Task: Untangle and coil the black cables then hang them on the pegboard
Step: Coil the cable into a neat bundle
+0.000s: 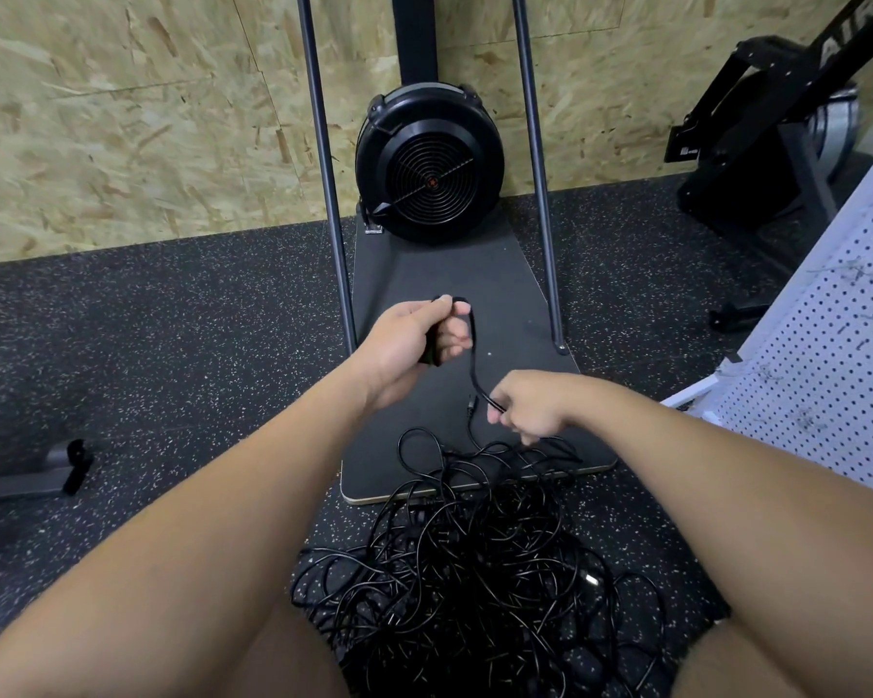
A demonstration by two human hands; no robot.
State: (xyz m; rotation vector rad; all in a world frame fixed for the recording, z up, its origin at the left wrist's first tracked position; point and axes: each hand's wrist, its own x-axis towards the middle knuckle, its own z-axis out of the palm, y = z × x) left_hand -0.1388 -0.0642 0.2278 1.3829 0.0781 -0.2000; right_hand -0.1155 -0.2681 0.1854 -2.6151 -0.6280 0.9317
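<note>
Much of the tangle of black cables (pixel 475 571) is hard to read: the strands cross so densely that single cables cannot be followed, and the lower part of the heap slips out of sight between the person's legs at the bottom edge. A pale connector shows in the heap on the right; other plugs cannot be made out. The fan machine (pixel 428 161) is cut off at the top, its two thin metal poles running out of the picture, and a second black machine (pixel 767 143) at the upper right is only partly in view. The white pegboard (pixel 827 375) stands at the right edge, cropped, with a few small wire hooks that are too blurred to describe.

The cables are thin, smooth and round, lying in loose loops on a dark rubber floor (pixel 172 345) flecked with pale specks, and spilling onto the near end of the machine's flat, matte base board (pixel 454 274), which has rounded corners and a light edge. The wall behind is rough chipboard.

The left hand (pixel 414 340) is curled around a small bunch of cable, with a loop sticking out above the thumb and fingers. From it one strand runs down to the right hand (pixel 530 408), whose fingers are closed and pinch that strand just above the heap. A short loose end hangs beside the strand between the hands.
</note>
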